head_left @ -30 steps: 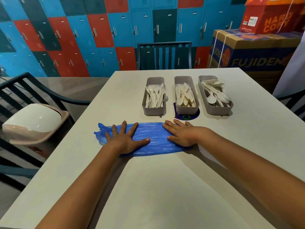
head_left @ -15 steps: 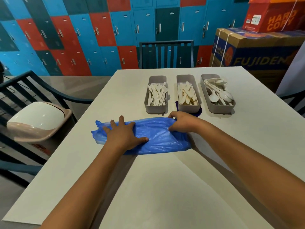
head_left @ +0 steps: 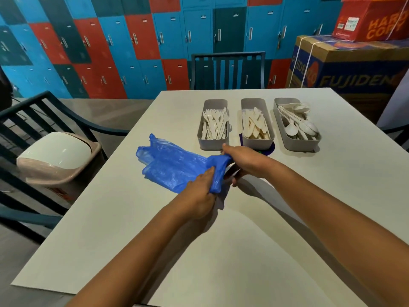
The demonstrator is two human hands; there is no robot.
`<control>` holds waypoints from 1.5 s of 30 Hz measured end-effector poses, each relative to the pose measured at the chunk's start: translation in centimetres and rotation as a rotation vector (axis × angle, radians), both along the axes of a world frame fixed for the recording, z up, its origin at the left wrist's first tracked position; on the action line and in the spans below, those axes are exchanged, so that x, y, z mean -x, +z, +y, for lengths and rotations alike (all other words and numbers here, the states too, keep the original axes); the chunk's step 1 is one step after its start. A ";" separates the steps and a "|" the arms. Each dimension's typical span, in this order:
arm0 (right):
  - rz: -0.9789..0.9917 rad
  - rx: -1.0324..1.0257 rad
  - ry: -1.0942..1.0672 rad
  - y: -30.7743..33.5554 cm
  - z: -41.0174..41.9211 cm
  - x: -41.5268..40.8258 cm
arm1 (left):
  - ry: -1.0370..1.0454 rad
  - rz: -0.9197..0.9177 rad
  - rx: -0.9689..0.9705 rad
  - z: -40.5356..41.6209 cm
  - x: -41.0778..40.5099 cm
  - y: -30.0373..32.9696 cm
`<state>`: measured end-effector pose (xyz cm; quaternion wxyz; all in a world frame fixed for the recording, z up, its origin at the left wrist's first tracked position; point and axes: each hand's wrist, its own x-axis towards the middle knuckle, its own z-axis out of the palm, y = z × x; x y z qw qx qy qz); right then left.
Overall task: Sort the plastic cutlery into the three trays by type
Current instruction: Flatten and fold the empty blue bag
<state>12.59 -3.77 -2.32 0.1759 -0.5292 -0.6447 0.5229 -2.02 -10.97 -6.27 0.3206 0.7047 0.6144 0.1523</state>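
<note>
- At centre frame, both hands gather the blue bag [head_left: 174, 167]: left hand [head_left: 199, 193] pinches one fold, right hand [head_left: 241, 158] grips its bunched end.
- Keep folds tight; avoid nudging the fork tray [head_left: 202, 138].

Your head view is evenly and brightly lit; no harsh glare on the table [head_left: 287, 251]. Soft shadows fall beneath both forearms, darkest under the left hand [head_left: 199, 193] and right hand [head_left: 243, 160], so the light reaches you from above. Wide-angle distortion bends the lockers [head_left: 132, 52] and the chair [head_left: 44, 129] near the edges. The blue bag [head_left: 174, 167] shows slight motion blur; the trays [head_left: 257, 138] stay reasonably sharp.
</note>
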 end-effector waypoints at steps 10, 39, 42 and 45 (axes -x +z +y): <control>-0.292 -0.147 0.559 0.1 0.0 0.6 | 0.086 -0.607 0.073 -2.9 2.1 4.6; -0.465 -0.419 0.033 -2.2 -0.8 3.2 | 0.390 0.370 -0.425 0.6 3.7 1.7; -0.485 -0.439 0.043 -2.4 -0.5 3.2 | 0.173 0.346 -0.604 0.6 3.4 1.9; -0.537 -0.510 0.042 -2.5 -0.6 3.2 | 0.003 0.429 -0.407 0.9 3.6 1.2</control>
